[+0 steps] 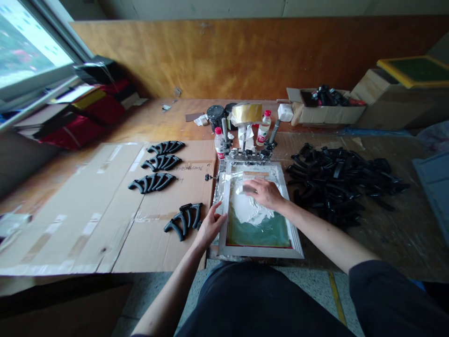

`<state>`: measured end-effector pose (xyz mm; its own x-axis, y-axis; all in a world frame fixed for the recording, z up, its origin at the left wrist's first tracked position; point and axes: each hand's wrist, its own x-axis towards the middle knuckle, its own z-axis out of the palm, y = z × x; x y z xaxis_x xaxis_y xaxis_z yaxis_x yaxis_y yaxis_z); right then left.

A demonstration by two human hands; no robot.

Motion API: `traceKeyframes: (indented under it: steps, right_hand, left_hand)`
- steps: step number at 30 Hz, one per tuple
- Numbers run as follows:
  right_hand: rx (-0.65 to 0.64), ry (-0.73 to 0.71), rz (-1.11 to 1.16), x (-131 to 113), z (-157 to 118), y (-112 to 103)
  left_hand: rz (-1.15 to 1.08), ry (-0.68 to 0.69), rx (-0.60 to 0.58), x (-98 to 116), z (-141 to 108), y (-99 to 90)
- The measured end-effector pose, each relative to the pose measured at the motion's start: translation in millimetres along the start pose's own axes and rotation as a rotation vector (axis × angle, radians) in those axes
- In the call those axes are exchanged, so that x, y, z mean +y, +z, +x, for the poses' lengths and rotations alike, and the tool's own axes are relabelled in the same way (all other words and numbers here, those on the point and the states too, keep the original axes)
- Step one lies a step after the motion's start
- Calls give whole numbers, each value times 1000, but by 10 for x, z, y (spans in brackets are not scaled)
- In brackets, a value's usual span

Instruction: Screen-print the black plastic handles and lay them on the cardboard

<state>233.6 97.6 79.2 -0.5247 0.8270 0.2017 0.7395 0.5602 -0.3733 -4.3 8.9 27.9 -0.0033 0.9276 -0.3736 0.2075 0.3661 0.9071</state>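
Right hand (265, 193): my grip is closed on a scraper (242, 189), fingers wrapped over it; they hide part of the tool.
Scraper: over the upper part of the screen frame (259, 252), at the white paste (245, 208).
Left hand (210, 225): grip open, nothing held, fingers extended at the frame's left rail. Can't tell if they touch it.
Screen frame: metal rim, lying on the table (168, 117) in front of me, green mesh (259, 235) showing below the paste.
Paste: thick white patch, ragged lower edge, smears around it.
Clamp fixture (248, 154): at the frame's far end, two angled posts sticking up.
Bottles: two with red caps – one left of the fixture (219, 142), one behind it to the right (264, 128).
Dark jar (215, 118): behind the left bottle, next to a gold-coloured roll (247, 113).
Cardboard sheet (115, 178): left of the frame, carrying four groups of black curved parts (152, 183); three are lined up toward the far side, one sits nearer my left hand.
Black pile (343, 180): right of the frame, loose and tangled, same dark colour.
Open box (326, 114): behind the pile, dark items inside.
Yellow-edged panel (417, 70): on top of a carton (382, 98), far right.
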Motion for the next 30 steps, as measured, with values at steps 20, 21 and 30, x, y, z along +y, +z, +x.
traceKeyframes:
  steps: [20,21,30]
  right_hand:
    - [-107,305,-112,120,-570,655]
    - [-100,348,-116,-19,-575,673]
    - [-122,45,-64,341,-630,410]
  left_hand:
    - [-537,106,13,956,-57,390]
    - [-509,-66,-99,792,-146,497]
    - [-586,-365,238,-296,-278,-24]
